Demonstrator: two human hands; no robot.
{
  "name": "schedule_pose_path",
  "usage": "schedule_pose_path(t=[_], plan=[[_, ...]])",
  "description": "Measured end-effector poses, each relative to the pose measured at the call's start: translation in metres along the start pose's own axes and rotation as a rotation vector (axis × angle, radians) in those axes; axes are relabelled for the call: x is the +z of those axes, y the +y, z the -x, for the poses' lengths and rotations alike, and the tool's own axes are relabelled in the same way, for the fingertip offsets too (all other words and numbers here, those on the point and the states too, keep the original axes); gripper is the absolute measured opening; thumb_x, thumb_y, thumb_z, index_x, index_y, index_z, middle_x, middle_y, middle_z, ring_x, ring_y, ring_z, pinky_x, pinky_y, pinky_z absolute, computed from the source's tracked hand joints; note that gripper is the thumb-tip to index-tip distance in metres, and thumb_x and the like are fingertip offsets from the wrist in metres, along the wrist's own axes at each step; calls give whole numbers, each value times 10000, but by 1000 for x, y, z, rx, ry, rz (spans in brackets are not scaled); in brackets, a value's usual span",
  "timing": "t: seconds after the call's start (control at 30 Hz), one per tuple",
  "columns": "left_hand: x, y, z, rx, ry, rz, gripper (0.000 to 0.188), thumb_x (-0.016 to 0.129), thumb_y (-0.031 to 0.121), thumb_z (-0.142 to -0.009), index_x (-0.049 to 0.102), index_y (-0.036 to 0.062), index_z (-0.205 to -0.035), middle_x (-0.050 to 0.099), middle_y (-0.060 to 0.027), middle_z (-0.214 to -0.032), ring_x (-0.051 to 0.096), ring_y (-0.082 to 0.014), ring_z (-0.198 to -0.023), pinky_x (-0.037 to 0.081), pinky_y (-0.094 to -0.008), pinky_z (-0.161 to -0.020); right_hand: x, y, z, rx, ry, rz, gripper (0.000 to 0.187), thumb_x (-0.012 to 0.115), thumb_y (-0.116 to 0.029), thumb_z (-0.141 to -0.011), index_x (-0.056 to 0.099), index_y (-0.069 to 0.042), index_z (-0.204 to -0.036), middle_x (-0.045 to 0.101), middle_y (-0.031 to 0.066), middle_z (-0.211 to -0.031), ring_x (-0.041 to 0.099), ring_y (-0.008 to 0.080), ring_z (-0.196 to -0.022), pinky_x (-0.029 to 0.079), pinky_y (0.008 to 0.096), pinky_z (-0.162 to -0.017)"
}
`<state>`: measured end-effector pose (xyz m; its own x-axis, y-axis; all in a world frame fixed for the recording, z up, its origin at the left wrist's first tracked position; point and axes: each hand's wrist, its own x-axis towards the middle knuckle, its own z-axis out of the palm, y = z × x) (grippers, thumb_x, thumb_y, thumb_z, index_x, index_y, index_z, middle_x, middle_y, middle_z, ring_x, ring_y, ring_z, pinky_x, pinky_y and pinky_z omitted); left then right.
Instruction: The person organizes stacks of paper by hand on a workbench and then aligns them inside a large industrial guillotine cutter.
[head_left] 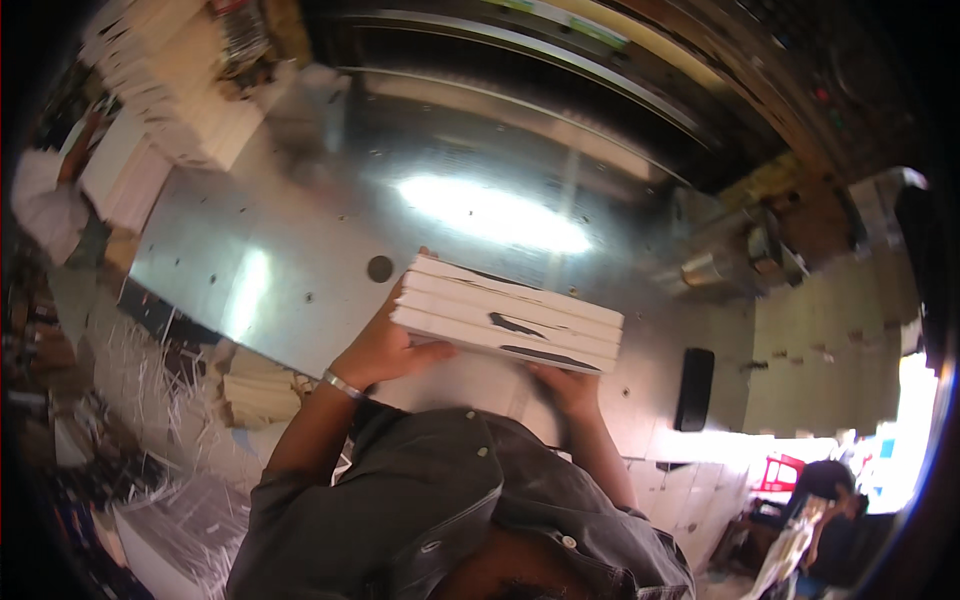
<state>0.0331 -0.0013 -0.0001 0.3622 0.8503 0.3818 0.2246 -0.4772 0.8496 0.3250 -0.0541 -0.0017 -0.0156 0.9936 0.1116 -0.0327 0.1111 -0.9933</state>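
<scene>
Between my two hands is a stack of several thick white paper blocks (508, 312), held up over the metal table. Dark gaps and a dark irregular patch show along the side facing me. My left hand (385, 345) grips the stack's left end, thumb along the near lower edge and fingertips just showing at the far corner. At the right end, my right hand (570, 386) supports it from the near lower edge; most of its fingers are hidden beneath the paper.
The shiny metal table (320, 225) has small holes and a dark round spot. A long machine bar (520, 100) spans the back. Paper stacks (205, 110) stand at far left, near another person's sleeve (45, 205). A black oblong object (694, 388) lies right; paper strips (165, 380) hang left.
</scene>
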Motion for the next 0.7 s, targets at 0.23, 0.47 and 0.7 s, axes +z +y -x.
schedule_pose_path(t=[0.23,0.47,0.7], plan=[[10,15,1,-288,23,182,363,846,120,-807,712,-1,-1122,738,-120,-1111,686,-257,-1055,508,-370,-950,7,-4,9,101,171,440,374,878,-120,-757,730,-8,-1081,760,119,-1036,724,240,-952,555,351,-864],[24,14,15,-74,154,-192,363,772,135,-888,669,0,-1208,701,-149,-1193,650,-286,-1130,474,-393,-1018,19,-17,4,-137,298,569,309,815,-131,-816,719,3,-1076,746,148,-1032,710,289,-975,537,384,-898],[21,17,12,-190,56,-22,336,752,156,-896,683,-2,-1184,698,-186,-1213,665,-364,-1096,494,-423,-963,14,-6,6,-66,249,494,277,770,-104,-831,717,3,-1081,732,154,-1063,684,310,-1018,510,388,-928]])
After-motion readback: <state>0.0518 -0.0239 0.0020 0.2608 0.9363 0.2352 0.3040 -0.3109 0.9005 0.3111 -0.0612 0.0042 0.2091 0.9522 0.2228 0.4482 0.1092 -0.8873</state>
